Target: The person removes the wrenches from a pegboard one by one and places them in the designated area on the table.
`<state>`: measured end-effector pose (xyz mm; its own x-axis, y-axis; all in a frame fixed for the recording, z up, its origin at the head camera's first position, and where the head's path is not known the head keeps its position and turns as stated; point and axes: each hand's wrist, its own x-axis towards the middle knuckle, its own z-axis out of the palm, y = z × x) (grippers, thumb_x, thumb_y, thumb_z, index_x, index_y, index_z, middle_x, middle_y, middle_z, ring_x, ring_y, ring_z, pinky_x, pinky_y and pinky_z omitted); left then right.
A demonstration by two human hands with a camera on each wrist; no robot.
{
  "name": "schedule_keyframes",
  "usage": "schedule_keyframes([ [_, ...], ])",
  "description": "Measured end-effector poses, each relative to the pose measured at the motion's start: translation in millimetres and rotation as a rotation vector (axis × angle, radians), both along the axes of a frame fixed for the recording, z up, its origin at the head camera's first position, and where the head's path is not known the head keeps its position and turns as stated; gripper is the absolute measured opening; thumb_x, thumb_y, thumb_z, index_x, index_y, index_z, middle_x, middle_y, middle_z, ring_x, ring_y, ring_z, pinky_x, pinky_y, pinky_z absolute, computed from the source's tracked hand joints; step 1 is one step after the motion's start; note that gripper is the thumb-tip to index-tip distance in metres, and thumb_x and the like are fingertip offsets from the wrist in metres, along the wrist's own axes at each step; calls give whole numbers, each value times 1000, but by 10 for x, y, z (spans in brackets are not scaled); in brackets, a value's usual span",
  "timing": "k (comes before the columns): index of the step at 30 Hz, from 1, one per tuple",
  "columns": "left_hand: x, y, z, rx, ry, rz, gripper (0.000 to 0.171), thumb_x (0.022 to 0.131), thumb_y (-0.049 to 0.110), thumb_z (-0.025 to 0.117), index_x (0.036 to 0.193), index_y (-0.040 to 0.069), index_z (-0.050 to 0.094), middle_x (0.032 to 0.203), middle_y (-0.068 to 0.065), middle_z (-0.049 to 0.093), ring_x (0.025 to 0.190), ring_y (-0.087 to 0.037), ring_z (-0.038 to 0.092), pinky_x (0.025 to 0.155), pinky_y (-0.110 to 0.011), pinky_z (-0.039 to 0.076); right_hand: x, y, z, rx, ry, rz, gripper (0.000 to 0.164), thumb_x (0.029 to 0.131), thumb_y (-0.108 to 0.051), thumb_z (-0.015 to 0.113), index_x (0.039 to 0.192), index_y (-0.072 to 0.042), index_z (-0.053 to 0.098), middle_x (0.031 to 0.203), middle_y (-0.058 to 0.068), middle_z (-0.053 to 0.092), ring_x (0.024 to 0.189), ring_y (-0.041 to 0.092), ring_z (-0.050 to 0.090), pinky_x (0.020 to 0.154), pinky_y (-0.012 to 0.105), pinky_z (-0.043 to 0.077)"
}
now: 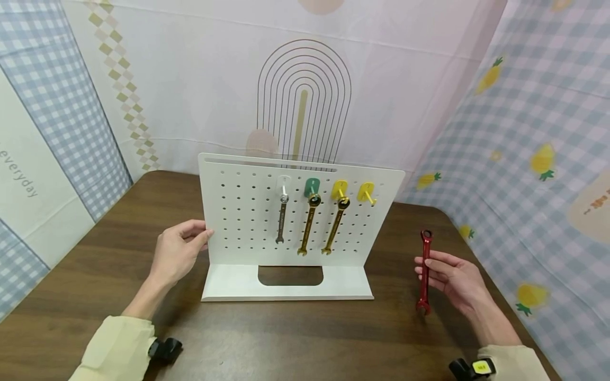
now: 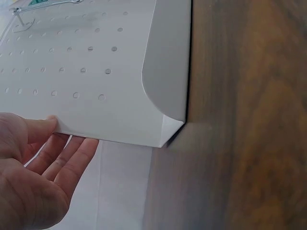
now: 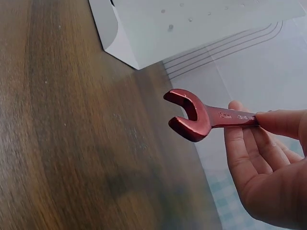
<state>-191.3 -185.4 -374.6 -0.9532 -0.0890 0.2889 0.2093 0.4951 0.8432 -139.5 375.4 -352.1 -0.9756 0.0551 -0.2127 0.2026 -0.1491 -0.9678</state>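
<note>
A white pegboard stand (image 1: 243,225) stands upright on the table. My left hand (image 1: 178,253) pinches its left edge, thumb on the front face and fingers behind, as the left wrist view also shows. Off to the right of the board, my right hand (image 1: 458,283) holds a red combination wrench (image 1: 424,280) between thumb and fingers. Its ring end points up and its open end (image 3: 192,117) down in the head view. On the board hang a small silver wrench (image 1: 281,222) and two gold-toned wrenches, one left (image 1: 308,226) and one right (image 1: 335,227).
The hooks are white (image 1: 283,183), green (image 1: 312,186), yellow (image 1: 339,188) and, at far right, yellow again (image 1: 366,192). A brown wooden table (image 1: 267,338) lies beneath. Patterned cloth (image 1: 200,79) hangs behind, and checked cloth (image 1: 538,211) borders the right side.
</note>
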Motion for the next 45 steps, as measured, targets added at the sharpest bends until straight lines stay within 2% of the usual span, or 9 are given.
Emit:
schedule_keyframes([
  [12,0,-5,-9,4,-2,-4,21,102,15,72,114,-2,75,101,-21,78,78,0,73,73,-26,64,-29,120,7,56,-52,-16,26,104,-4,67,100,-26,82,98,-3,83,87,14,80,79,31,65],
  [22,5,-7,2,-9,-9,-6,21,103,16,71,114,-2,75,102,-21,78,80,-7,75,72,-26,64,-55,217,-18,86,-75,-14,27,104,-5,67,98,-27,82,97,-3,83,86,13,80,81,32,65],
  [35,-2,0,16,-19,-15,0,22,103,16,71,115,-2,75,103,-21,78,80,-13,77,72,-29,65,-60,364,-61,143,-90,-33,27,104,-8,68,96,-31,80,96,-8,82,84,9,79,76,28,64],
  [40,-3,3,15,-22,-13,2,22,103,17,71,115,-2,75,103,-21,78,83,-23,79,70,-25,64,-59,409,-83,158,-97,-36,26,103,-9,69,95,-31,79,96,-7,82,85,9,79,77,28,64],
  [45,-5,2,12,-23,-11,4,22,103,17,71,115,-1,75,102,-21,79,82,-24,79,69,-21,62,-64,460,-108,168,-107,-40,24,103,-11,70,96,-32,78,97,-8,82,86,9,79,78,28,65],
])
